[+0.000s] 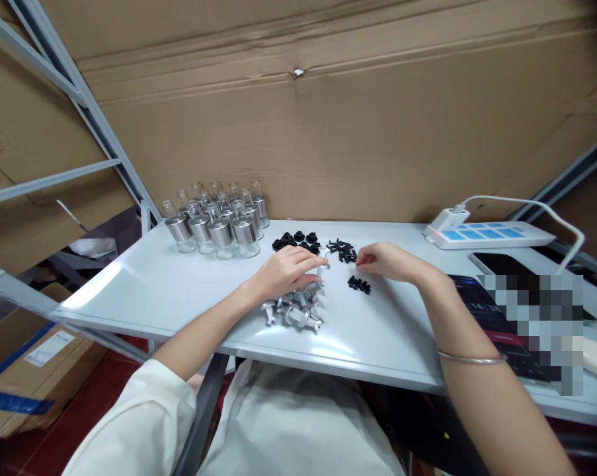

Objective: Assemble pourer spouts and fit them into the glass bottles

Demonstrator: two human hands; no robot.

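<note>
My left hand (291, 268) is closed with a silver metal fitting (322, 270) between thumb and fingers. Below that hand lies a pile of similar silver fittings (298, 313), partly covered by it. My right hand (385, 260) pinches at the right side of a heap of slim black pieces (342, 248); what sits in its fingertips is too small to make out. Just in front of its fingers is a cluster of tiny black parts (359, 285). Behind my left hand, several round black stopper-like parts (298, 237) are grouped together.
Several glass bottles with steel sleeves (220, 233) stand at the back left of the white table (189, 291). To the right are a power strip (496, 233) with a plugged-in charger and cable, and phones (477, 297). A cardboard wall (328, 145) rises behind.
</note>
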